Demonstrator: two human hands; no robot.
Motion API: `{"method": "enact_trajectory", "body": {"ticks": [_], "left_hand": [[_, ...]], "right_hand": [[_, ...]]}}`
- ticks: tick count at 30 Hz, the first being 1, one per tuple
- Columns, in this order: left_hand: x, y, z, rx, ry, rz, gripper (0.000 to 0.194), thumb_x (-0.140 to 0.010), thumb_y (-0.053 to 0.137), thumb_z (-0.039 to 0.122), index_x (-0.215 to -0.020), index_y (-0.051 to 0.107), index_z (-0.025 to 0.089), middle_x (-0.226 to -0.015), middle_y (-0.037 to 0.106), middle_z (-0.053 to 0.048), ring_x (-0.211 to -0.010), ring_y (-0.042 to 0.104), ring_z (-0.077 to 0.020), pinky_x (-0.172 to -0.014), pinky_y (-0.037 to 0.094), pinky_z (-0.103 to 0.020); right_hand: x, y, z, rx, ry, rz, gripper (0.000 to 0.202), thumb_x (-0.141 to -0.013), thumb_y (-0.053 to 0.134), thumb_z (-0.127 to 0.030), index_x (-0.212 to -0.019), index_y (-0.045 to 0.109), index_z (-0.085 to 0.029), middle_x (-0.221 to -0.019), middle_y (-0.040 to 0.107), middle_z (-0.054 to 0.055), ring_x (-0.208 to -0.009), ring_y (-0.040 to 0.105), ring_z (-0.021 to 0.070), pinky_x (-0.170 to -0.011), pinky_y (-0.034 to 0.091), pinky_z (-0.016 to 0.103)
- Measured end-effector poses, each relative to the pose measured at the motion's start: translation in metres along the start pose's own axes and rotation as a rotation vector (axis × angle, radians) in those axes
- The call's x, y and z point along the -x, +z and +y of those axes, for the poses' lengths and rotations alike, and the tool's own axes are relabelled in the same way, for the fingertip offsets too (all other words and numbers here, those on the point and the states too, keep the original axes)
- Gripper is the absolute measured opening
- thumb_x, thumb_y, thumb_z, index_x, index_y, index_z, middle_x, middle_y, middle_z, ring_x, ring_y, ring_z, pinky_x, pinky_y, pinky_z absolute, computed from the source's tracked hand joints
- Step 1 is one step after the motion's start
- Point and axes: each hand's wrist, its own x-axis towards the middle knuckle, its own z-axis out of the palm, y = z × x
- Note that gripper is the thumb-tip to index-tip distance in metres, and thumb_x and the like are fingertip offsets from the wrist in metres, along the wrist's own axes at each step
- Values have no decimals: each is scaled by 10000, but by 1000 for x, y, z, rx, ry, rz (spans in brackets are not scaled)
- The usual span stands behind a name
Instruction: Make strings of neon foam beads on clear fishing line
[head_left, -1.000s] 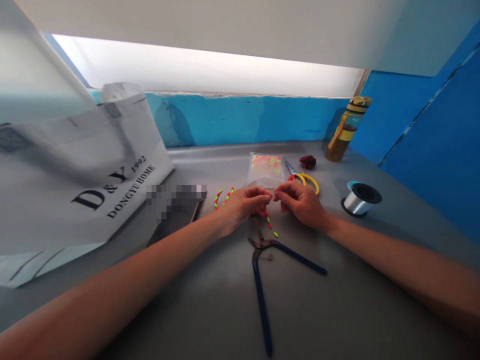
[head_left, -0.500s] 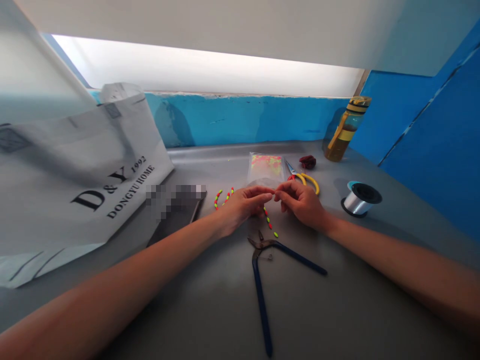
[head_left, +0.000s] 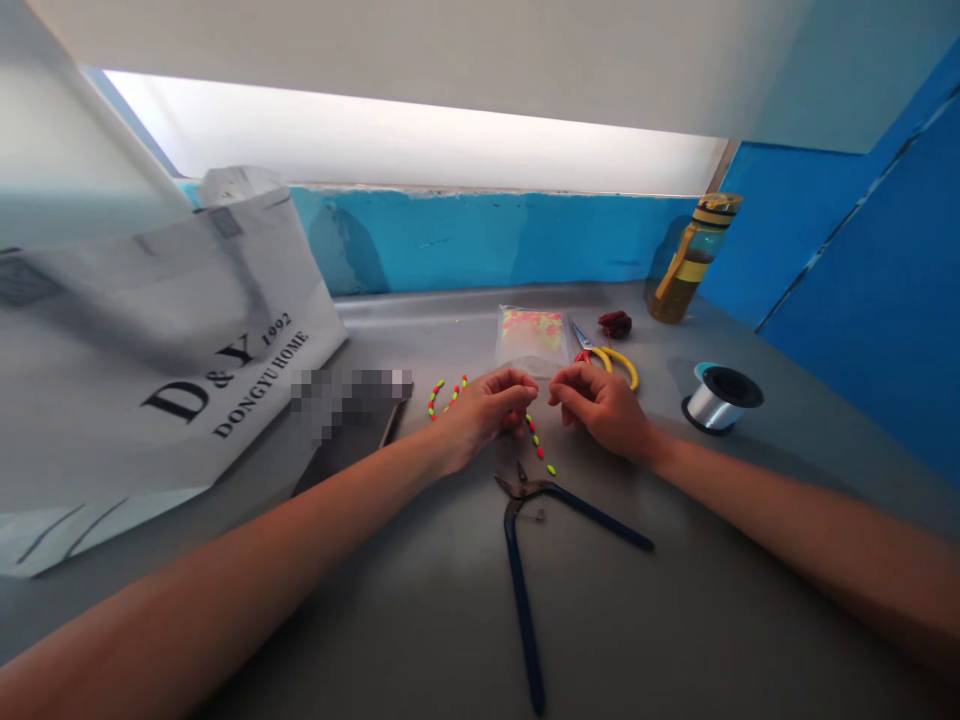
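My left hand (head_left: 491, 410) is pinched closed at the middle of the grey table, and what its fingertips hold is too small to make out. Just right of it, my right hand (head_left: 600, 405) is closed in a pinch too, its contents also too small to tell. A narrow gap parts the two hands. Red and yellow-green beads (head_left: 534, 438) run in a line below my left hand, and more beads (head_left: 433, 400) curve out on its left side. Blue-handled pliers (head_left: 525, 490) lie spread apart nearer to me.
Behind my hands are a clear bag of beads (head_left: 532, 335), yellow-handled scissors (head_left: 622, 365) and a dark red bundle (head_left: 615, 323). A wire spool (head_left: 716, 402) and a bottle (head_left: 686, 270) stand right. Left are a dark, partly pixelated object (head_left: 352, 430) and a large bag (head_left: 150, 360).
My left hand's fingertips have drawn back left from my right hand, opening a small gap where they nearly met. The beads and pliers have not moved.
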Motion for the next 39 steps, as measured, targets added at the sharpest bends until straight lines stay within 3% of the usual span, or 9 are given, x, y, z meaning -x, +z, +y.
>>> {"method": "enact_trajectory", "body": {"ticks": [7,13,20,24,31,39], "left_hand": [[3,1,4,7,-18,-23,222,-745,755,311,-924,689,198,-599,471,47,-555,441,-102,-555,379,-248],[2,1,2,18,-11,-38,222,-754,763,367,-779,627,193,-600,452,53,-534,428,-95,-531,350,-249],[2,0,3,6,-24,-53,228,-767,757,376,-809,639,186,-609,446,48,-539,427,-97,-521,355,-245],[3,1,5,-48,-21,-43,279,-759,751,384,-946,698,183,-629,488,32,-540,438,-105,-512,368,-248],[2,0,4,-26,-6,-54,220,-735,774,361,-825,679,184,-637,519,27,-529,448,-91,-510,368,-247],[3,0,4,-77,-6,-40,262,-754,748,345,-958,700,187,-718,565,10,-503,436,-70,-481,322,-238]], "right_hand": [[0,0,0,11,-1,8,159,-879,607,-333,-834,633,-183,-745,673,15,-557,578,107,-531,448,251],[0,0,1,7,-11,23,176,-879,607,-356,-822,620,-189,-727,673,8,-544,576,107,-523,443,250],[-1,-1,1,32,-11,36,203,-895,609,-377,-824,625,-187,-663,633,-11,-529,565,106,-524,434,251],[-1,-1,2,17,-22,23,212,-899,604,-385,-824,615,-187,-693,640,-8,-535,566,102,-530,434,248],[-1,-1,3,7,-18,25,196,-901,602,-378,-833,604,-194,-703,647,-7,-532,565,104,-518,432,245],[-2,-2,3,-2,-12,14,195,-907,597,-372,-837,605,-190,-714,642,-6,-537,567,103,-524,432,247]]}}
